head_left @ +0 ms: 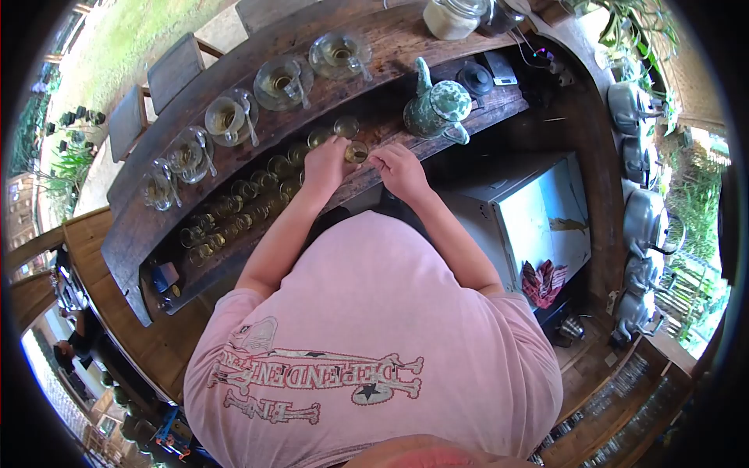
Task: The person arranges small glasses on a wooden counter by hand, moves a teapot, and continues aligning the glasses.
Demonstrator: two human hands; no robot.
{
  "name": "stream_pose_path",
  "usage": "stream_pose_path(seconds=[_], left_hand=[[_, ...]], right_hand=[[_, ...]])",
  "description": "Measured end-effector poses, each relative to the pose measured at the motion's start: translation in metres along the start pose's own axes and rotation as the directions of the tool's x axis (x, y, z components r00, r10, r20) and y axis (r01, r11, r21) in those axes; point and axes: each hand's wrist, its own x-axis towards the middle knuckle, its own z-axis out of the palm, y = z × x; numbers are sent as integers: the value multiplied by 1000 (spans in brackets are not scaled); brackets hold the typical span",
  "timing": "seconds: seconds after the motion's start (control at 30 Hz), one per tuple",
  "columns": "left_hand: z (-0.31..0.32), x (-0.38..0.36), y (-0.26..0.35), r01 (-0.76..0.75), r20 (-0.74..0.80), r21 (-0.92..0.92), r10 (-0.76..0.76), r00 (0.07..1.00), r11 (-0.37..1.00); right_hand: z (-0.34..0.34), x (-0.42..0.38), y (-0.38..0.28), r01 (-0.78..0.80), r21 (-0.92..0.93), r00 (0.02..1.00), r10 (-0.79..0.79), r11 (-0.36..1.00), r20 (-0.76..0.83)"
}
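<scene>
My left hand (326,165) is closed on a small clear glass (356,153) at the inner edge of the wooden counter's lower shelf. My right hand (400,169) is just right of that glass, its fingers curled together in a pinch. Whatever those fingers hold, if anything, is too small to make out. Another glass (346,125) stands just beyond my left hand. Rows of similar glasses (257,187) run along the shelf to the left. A green speckled enamel pot (438,109) stands to the right, beyond my right hand.
Glass cups on saucers with spoons (283,81) line the upper wooden counter (234,70). A lidded jar (455,19) stands at its far right. Metal kettles (644,220) line the right side, near a white appliance (538,214) with a red cloth (544,282) on it.
</scene>
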Motion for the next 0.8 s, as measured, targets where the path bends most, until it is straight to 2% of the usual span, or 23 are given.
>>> stream_pose_path(seconds=[0.13,0.2,0.23,0.3,0.33,0.37,0.4,0.43,0.47,0.57,0.6,0.73,0.8], left_hand=[[0,-4,11,42,-28,11,-41,999,999],[1,-2,17,74,-24,33,-73,997,997],[1,-3,20,111,-29,44,-110,994,993],[2,-7,28,143,-28,72,-142,990,987],[1,-6,32,188,-23,70,-187,982,980],[0,-5,37,231,-23,67,-230,973,971],[-1,-4,41,271,4,91,-273,962,958],[-3,-2,45,265,0,104,-266,964,959],[-4,-3,50,271,-32,109,-270,962,956],[-7,2,66,287,-91,123,-277,956,950],[-8,5,72,269,-95,113,-259,961,957],[-5,18,104,168,-150,95,-152,977,981],[-1,28,117,102,-166,64,-90,982,993]], right_hand=[[-18,-3,11,57,22,997,-56,998,-45],[-26,-7,22,-31,197,982,66,980,-175],[-31,-9,28,-31,212,979,72,977,-191],[-43,-14,42,-292,304,944,324,907,-59],[-40,-20,55,-340,301,930,365,891,-29],[-31,-25,69,-334,313,930,364,889,-42],[-18,-29,87,-291,245,951,307,925,-29],[-6,-33,103,-247,176,968,253,953,-9],[4,-36,115,-243,136,969,235,960,75],[21,-28,123,-250,90,959,234,964,161],[31,-27,133,-198,16,958,190,980,216],[32,-26,141,-131,5,950,124,991,288],[22,-31,144,-19,-96,965,44,995,258]])
